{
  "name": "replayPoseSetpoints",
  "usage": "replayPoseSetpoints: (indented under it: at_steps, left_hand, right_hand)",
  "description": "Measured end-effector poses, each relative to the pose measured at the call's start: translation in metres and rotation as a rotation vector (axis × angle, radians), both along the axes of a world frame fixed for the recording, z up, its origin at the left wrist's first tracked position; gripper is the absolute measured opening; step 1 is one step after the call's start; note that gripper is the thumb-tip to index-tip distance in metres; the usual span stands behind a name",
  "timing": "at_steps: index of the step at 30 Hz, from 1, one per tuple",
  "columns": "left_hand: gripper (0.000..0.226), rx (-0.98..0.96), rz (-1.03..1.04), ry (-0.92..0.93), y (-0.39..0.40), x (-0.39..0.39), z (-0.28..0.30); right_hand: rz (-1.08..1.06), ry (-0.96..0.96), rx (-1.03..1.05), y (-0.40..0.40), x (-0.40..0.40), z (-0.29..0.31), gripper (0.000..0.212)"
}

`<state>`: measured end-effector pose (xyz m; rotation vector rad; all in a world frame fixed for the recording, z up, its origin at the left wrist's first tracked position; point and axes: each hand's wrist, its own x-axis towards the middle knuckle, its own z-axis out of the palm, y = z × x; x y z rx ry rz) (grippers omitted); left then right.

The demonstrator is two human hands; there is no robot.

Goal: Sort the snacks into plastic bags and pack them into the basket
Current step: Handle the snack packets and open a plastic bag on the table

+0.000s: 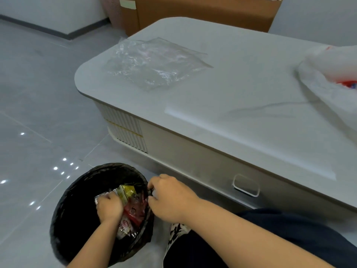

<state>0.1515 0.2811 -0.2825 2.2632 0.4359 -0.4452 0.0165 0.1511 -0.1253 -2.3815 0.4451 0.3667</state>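
Left hand (109, 207) deep inside black-lined basket (63, 206), fingers curled round clear bag of snacks (131, 211), red, yellow, silver packets inside; right hand (170, 198) pinches liner at basket's right rim; empty clear bag (154, 62) flat near table's (241, 93) far-left corner; white bag (328, 78) at right edge.

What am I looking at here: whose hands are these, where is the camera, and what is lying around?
There is no machine. A person wears a camera on the head, looking down at their own hands. The left hand pushes a clear bag of snack packets into a basket lined with black plastic on the floor. The right hand pinches the liner's rim. On the white table lie empty clear plastic bags and a white shopping bag.
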Motion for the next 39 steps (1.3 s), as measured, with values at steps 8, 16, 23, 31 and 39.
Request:
replayPoseSetpoints:
  at_steps: [8,16,23,31,39]
  left_hand:
    - [0.024,-0.118,-0.295,-0.123,-0.006,-0.023,0.066]
    - [0.022,-0.260,-0.685,-0.272,-0.063,-0.067,0.187]
    - [0.020,-0.529,-0.892,-0.315,-0.156,-0.142,0.254]
    - [0.013,-0.551,-1.024,-0.099,-0.263,-0.218,0.256]
    - [0.035,-0.717,-0.780,0.395,-0.343,-0.234,0.256]
  right_hand:
    - [-0.131,-0.043,0.026,-0.017,-0.023,0.020,0.040]
    - [-0.363,-0.284,-0.008,-0.066,-0.093,0.105,0.032]
    - [-0.859,-0.514,0.042,-0.116,-0.185,0.132,0.016]
    - [-1.151,-0.524,0.039,-0.149,-0.220,0.130,0.024]
    - [-1.221,-0.512,-0.020,-0.191,-0.248,0.135,0.031]
